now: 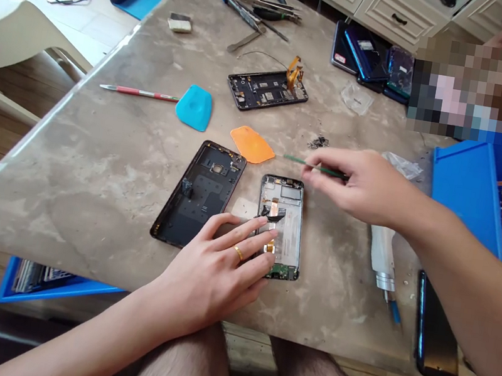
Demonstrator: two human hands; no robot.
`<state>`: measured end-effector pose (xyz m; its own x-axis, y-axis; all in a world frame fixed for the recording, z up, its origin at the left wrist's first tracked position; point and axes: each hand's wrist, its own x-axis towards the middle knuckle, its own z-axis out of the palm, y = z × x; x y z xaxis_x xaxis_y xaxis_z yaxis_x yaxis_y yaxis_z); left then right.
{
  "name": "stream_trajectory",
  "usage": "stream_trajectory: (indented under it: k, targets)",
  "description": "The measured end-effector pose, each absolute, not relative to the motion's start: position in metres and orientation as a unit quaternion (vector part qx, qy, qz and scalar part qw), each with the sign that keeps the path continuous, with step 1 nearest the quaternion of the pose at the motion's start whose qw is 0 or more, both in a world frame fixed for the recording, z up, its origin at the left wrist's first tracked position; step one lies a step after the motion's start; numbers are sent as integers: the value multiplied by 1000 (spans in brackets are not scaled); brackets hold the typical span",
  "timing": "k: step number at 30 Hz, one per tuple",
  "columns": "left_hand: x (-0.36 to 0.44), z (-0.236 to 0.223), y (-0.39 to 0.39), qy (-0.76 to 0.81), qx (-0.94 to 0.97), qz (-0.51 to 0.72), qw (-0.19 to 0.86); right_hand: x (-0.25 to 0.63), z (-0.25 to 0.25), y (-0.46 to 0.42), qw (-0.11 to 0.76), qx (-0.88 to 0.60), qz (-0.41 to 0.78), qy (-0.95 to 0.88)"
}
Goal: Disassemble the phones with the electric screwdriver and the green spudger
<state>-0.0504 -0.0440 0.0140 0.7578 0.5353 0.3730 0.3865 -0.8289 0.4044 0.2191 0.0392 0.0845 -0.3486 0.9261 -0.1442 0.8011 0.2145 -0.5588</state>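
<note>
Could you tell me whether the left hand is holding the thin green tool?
No, the right hand pinches the thin green tool, while the left hand rests on the opened black phone frame.

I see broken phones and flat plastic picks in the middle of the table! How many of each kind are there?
Opened phones: 2 (the opened phone and the other opened phone)
Phone backs: 1 (the phone back)
Flat picks: 2 (the blue pick and the orange pick)
Total: 5
</note>
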Motion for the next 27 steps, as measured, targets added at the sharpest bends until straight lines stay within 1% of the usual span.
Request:
stream_trajectory:
  k: [2,4,8,11,14,21,27]
  targets:
    - [-50,14,-44,251,924,246,153,217,79,31,212,-604,300,-708]
    - [-50,14,-45,252,923,247,155,215,74,22,281,-618,305,-667]
    - [-50,15,-45,251,924,242,157,210,71,4,382,-639,326,-583]
    - [-50,14,-44,251,924,244,153,206,72,-6,427,-663,300,-536]
    - [-50,13,-44,251,925,245,149,204,71,-9,425,-673,267,-543]
    - [-50,13,-45,250,925,244,150,204,61,-6,375,-692,249,-564]
    - [-51,13,-45,250,926,239,151,194,69,-14,302,-683,116,-654]
